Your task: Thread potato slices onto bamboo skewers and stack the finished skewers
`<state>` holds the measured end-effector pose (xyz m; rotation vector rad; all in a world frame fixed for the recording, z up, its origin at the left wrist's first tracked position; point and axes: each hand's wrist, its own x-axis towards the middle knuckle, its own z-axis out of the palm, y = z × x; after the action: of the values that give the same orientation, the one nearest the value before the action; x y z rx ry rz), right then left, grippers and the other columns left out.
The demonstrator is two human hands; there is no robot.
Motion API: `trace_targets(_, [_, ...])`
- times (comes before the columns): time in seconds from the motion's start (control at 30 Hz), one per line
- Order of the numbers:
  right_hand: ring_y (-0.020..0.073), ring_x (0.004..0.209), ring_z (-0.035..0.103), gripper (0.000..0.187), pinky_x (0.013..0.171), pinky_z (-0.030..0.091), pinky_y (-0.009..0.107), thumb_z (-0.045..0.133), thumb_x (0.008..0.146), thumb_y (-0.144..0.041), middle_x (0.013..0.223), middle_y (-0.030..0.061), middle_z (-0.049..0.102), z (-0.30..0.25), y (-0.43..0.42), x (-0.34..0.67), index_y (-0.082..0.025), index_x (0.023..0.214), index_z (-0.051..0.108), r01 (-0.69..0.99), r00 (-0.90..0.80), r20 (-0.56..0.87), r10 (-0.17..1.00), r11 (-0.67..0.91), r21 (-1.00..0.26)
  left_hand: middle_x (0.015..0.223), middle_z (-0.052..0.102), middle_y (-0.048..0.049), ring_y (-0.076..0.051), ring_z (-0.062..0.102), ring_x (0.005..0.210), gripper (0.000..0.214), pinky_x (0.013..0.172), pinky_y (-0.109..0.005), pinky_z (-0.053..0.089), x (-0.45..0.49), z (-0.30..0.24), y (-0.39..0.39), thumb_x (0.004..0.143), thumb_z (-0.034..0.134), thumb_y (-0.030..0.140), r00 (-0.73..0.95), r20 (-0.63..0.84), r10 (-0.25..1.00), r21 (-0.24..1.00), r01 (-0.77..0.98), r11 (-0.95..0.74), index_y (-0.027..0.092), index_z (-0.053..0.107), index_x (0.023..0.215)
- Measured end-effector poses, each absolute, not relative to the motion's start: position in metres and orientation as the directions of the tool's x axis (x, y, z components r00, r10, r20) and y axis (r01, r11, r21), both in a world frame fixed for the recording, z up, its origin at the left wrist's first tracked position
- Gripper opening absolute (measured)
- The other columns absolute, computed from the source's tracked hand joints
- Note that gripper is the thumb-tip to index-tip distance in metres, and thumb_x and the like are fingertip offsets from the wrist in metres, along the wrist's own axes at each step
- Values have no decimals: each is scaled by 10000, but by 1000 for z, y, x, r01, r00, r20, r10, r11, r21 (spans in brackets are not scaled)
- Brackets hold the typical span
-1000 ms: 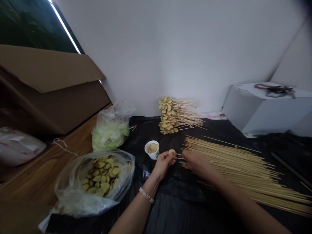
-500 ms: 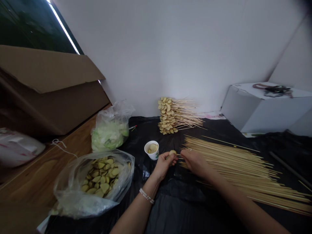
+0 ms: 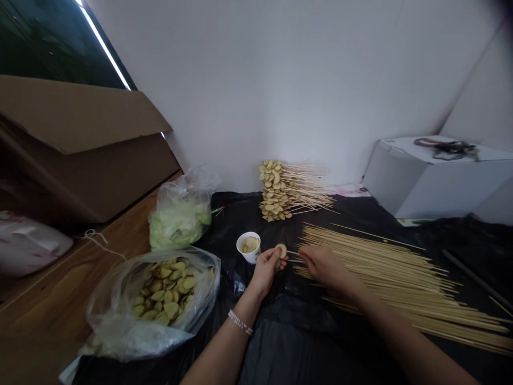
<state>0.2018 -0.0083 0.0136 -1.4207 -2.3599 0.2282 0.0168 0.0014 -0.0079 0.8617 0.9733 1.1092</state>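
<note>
My left hand [image 3: 266, 268] is closed on pale potato slices [image 3: 282, 250], pinched between thumb and fingers. My right hand [image 3: 320, 263] grips a thin wooden skewer [image 3: 293, 252] that points left and meets the slices; whether its tip has gone through them I cannot tell. Just left of my left hand stands a white paper cup [image 3: 248, 251] with several slices inside. Loose wooden skewers [image 3: 385, 278] lie spread under and beyond my right forearm. A stack of filled skewers [image 3: 276, 187], slices at their left ends, lies against the wall.
An open clear plastic bag [image 3: 196, 315] of slices lies at the left, with a bag of pale green vegetable [image 3: 180, 219] behind it. A cardboard box [image 3: 92, 176] stands far left, a white box [image 3: 441, 182] at the right. Black plastic sheet [image 3: 288, 342] covers the table.
My right hand has shifted slightly right, away from my left, and more of the skewer shows between them. The slices in my left hand have turned to show a flatter face.
</note>
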Motion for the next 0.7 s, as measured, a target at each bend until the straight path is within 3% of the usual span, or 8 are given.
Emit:
trace_targets(0.4, [168,700,550,172,611,278,268,426,839,-65,792,73,639,12,-15,193,-159,843,571,844,-439,207,875,480,-241,683,667,-62,-83,537,539,379,515,-202,371,16,-10,-1,671,743,469,218,-161,963,934,-281,220,103,695,757])
trace_targets(0.7, [150,719,562,198,622,288,259,392,907,-124,813,48,645,13,-15,192,-174,874,580,846,-437,202,877,476,-238,703,670,-61,-75,531,549,392,523,-193,372,20,-12,0,674,738,479,221,-163,962,937,-272,221,100,694,767])
